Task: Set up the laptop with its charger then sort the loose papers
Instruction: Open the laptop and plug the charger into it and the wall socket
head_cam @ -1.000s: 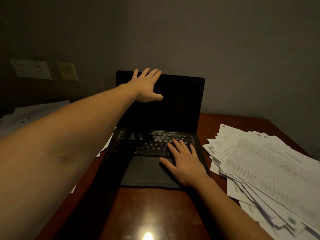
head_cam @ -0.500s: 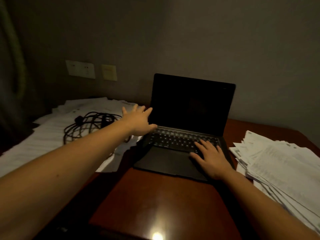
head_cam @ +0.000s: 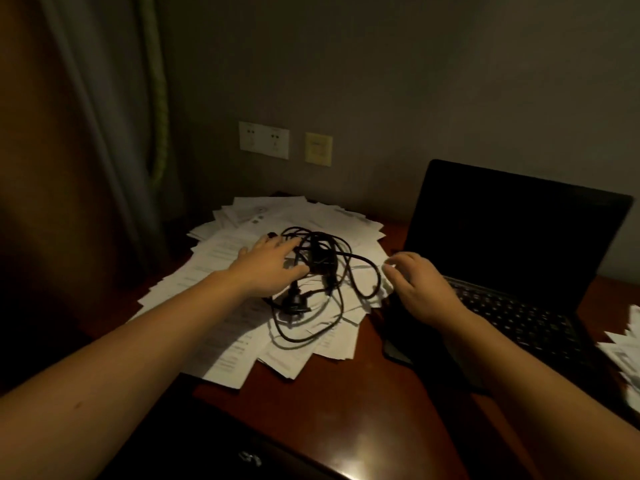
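A black laptop (head_cam: 512, 244) stands open with a dark screen at the right of the wooden desk (head_cam: 346, 403). Left of it a tangled black charger (head_cam: 320, 263) with its cable lies on a spread pile of loose papers (head_cam: 242, 327). My left hand (head_cam: 268, 268) rests flat on the charger's left side, fingers spread over the cable, not closed around it. My right hand (head_cam: 420, 289) hovers between the papers and the laptop's left edge, fingers loosely curled, holding nothing. A second pile of papers (head_cam: 623, 355) shows at the right edge.
White wall sockets (head_cam: 264, 140) and a yellowish plate (head_cam: 318, 149) sit on the grey wall behind the papers. A curtain (head_cam: 114, 116) hangs at the left. The room is dim.
The view has swung left. My left hand left the laptop screen and came down on the charger. My right hand lifted off the keyboard and moved left past the laptop's edge.
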Tool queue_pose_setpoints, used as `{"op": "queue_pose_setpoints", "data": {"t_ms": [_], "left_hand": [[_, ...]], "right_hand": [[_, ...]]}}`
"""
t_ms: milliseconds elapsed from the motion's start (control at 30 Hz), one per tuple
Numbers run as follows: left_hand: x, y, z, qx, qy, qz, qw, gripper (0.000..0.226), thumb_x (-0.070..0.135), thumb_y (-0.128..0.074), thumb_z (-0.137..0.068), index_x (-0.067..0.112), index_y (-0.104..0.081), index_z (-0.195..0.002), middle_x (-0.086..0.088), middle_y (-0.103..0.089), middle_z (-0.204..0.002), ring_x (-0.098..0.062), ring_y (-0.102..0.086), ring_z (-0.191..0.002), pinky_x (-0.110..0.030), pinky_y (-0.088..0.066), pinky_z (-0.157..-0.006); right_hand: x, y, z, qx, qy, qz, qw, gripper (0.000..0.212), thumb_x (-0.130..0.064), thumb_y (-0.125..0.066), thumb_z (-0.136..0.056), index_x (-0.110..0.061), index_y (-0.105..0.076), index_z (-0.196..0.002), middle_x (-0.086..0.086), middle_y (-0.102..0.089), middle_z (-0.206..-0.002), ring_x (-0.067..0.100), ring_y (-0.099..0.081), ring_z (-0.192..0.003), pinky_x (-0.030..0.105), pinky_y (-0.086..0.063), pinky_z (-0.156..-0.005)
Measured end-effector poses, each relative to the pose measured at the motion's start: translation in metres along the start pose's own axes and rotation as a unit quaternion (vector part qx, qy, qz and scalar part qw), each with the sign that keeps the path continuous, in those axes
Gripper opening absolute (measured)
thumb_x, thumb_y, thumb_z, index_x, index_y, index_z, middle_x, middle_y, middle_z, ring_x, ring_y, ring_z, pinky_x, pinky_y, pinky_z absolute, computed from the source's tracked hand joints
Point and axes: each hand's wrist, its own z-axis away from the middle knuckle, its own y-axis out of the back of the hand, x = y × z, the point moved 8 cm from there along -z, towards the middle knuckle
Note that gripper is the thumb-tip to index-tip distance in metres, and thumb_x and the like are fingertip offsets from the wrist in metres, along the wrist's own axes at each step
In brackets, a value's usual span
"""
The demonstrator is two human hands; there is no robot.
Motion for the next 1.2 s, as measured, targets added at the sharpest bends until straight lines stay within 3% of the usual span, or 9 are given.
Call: {"op": "queue_pose_setpoints", "data": {"t_ms": [167,300,467,567,700,800,867,1033,1200], "left_hand": [[-0.023,-0.003,-0.019,0.026,-0.063,0.036,0.997,0.053,0.054,-0.041,-0.102,0.041,-0.032,-0.153,0.005,-0.032,-0.161,-0.020,-0.022,-0.149,-0.053,-0.020,-0.120],[-0.025,-0.001,-0.031,0.067,-0.092,0.079,0.990,0.047,0.052,-0.044,-0.101,0.036,-0.048,-0.145,0.005,-0.048,-0.151,-0.018,-0.037,-0.140,-0.050,-0.030,-0.114],[-0.015,0.003,-0.036,0.074,-0.097,0.132,0.984,0.050,0.056,-0.059,-0.093,0.032,-0.059,-0.137,0.007,-0.057,-0.141,-0.017,-0.044,-0.133,-0.043,-0.038,-0.109],[-0.012,0.009,-0.032,0.086,-0.106,0.177,0.975,0.044,0.048,-0.065,-0.092,0.030,-0.064,-0.132,0.006,-0.062,-0.132,-0.014,-0.051,-0.124,-0.039,-0.044,-0.104],[-0.020,0.019,-0.017,0.141,-0.090,0.229,0.959,0.029,0.037,-0.067,-0.094,0.031,-0.070,-0.122,0.009,-0.066,-0.123,-0.009,-0.055,-0.116,-0.034,-0.047,-0.099],[-0.025,0.033,-0.001,0.216,-0.069,0.226,0.948,0.021,0.033,-0.068,-0.094,0.030,-0.072,-0.114,0.013,-0.063,-0.111,-0.015,-0.054,-0.117,-0.040,-0.045,-0.100],[-0.030,0.040,0.007,0.243,-0.040,0.249,0.937,0.019,0.032,-0.064,-0.096,0.029,-0.071,-0.114,0.014,-0.060,-0.109,-0.017,-0.052,-0.120,-0.041,-0.043,-0.103],[-0.038,0.041,0.015,0.196,0.015,0.243,0.950,0.017,0.029,-0.063,-0.097,0.030,-0.071,-0.111,0.008,-0.063,-0.114,-0.013,-0.053,-0.111,-0.032,-0.041,-0.088],[-0.033,0.037,0.020,0.165,0.029,0.216,0.962,0.020,0.033,-0.067,-0.094,0.028,-0.072,-0.112,0.008,-0.065,-0.113,-0.010,-0.052,-0.099,-0.029,-0.039,-0.081]], "right_hand": [[-0.060,-0.030,-0.027,-0.033,0.057,0.005,0.998,0.048,-0.041,-0.059,-0.098,-0.021,-0.051,-0.141,0.001,-0.054,-0.139,0.019,-0.049,-0.127,0.031,-0.042,-0.103],[-0.071,-0.042,-0.040,-0.041,0.083,0.019,0.996,0.048,-0.029,-0.058,-0.099,-0.024,-0.047,-0.146,0.000,-0.047,-0.147,0.019,-0.041,-0.133,0.028,-0.037,-0.104],[-0.071,-0.037,-0.049,-0.072,0.064,-0.056,0.994,0.037,-0.039,-0.062,-0.097,-0.021,-0.065,-0.129,0.000,-0.055,-0.139,0.015,-0.048,-0.127,0.022,-0.035,-0.096],[-0.071,-0.031,-0.048,-0.073,0.047,-0.064,0.994,0.019,-0.029,-0.067,-0.095,-0.020,-0.071,-0.110,0.002,-0.057,-0.139,0.017,-0.050,-0.127,0.023,-0.036,-0.096],[-0.062,-0.011,-0.040,-0.003,0.015,-0.088,0.996,0.008,-0.024,-0.060,-0.098,-0.019,-0.064,-0.102,-0.002,-0.062,-0.123,0.006,-0.054,-0.094,0.029,-0.043,-0.085],[-0.052,0.008,-0.032,0.054,-0.007,-0.126,0.991,0.004,-0.025,-0.059,-0.099,-0.023,-0.062,-0.099,-0.005,-0.064,-0.102,0.012,-0.059,-0.097,0.029,-0.049,-0.083],[-0.050,0.017,-0.027,0.066,-0.021,-0.186,0.980,0.004,-0.023,-0.058,-0.100,-0.021,-0.062,-0.099,-0.003,-0.067,-0.090,0.011,-0.065,-0.085,0.026,-0.052,-0.074],[-0.055,0.032,-0.018,0.071,-0.022,-0.287,0.955,0.012,-0.024,-0.053,-0.104,-0.017,-0.060,-0.110,0.001,-0.066,-0.078,0.007,-0.058,-0.056,0.021,-0.045,-0.051],[-0.050,0.032,-0.015,0.062,-0.066,-0.454,0.886,0.014,-0.023,-0.046,-0.107,-0.015,-0.053,-0.116,0.007,-0.061,-0.078,0.015,-0.050,-0.050,0.027,-0.040,-0.043]]}}
